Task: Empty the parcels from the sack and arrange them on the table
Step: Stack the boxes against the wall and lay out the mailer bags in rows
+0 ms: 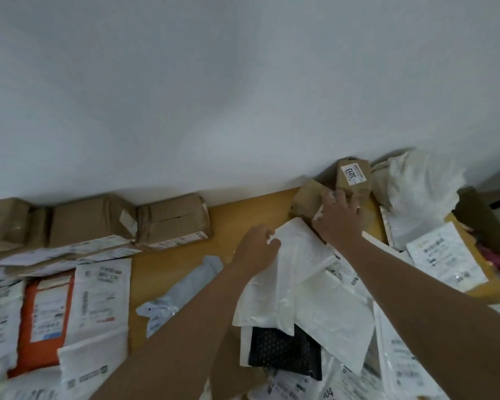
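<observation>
Gripping, left hand (256,247): white mailer (295,272) edge pinched
Right hand (339,216): small brown box (311,197) clasped — table's (243,215) far edge

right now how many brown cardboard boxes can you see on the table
5. Three stand along the wall at left: left box, middle box, third box. Two at right: one under the right hand, small box, and the labelled box. Others may be hidden under mailers.

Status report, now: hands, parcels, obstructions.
Left hand pinching white mailer. Right hand gripping brown box at the wall. Loose mailers piled under both arms; sorted boxes far left.
</observation>
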Action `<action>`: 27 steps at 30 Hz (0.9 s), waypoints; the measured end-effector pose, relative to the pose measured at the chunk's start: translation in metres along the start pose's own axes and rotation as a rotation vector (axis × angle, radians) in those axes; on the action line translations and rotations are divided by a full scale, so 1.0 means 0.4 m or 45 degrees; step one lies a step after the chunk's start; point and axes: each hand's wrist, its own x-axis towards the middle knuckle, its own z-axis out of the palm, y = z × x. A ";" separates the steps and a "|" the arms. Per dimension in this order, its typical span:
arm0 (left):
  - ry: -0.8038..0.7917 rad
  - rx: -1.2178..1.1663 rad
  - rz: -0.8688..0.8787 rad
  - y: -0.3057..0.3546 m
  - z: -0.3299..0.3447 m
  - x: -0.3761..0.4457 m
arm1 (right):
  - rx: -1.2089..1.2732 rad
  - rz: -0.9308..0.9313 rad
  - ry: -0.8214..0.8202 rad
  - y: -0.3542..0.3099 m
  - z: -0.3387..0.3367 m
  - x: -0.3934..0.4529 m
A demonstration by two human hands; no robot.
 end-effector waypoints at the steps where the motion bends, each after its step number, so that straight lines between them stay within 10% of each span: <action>1: 0.024 0.005 -0.027 -0.009 -0.004 0.000 | -0.018 -0.083 0.028 -0.010 0.010 -0.003; 11: -0.119 0.337 0.000 -0.091 -0.085 -0.033 | 0.112 -0.362 -0.145 -0.120 -0.024 0.056; 18: 0.742 -0.160 0.055 -0.093 -0.178 -0.087 | 0.023 -0.583 -0.133 -0.209 -0.174 0.044; 27: 1.062 -0.411 -0.116 -0.157 -0.282 -0.152 | 0.147 -1.086 0.004 -0.532 -0.325 -0.048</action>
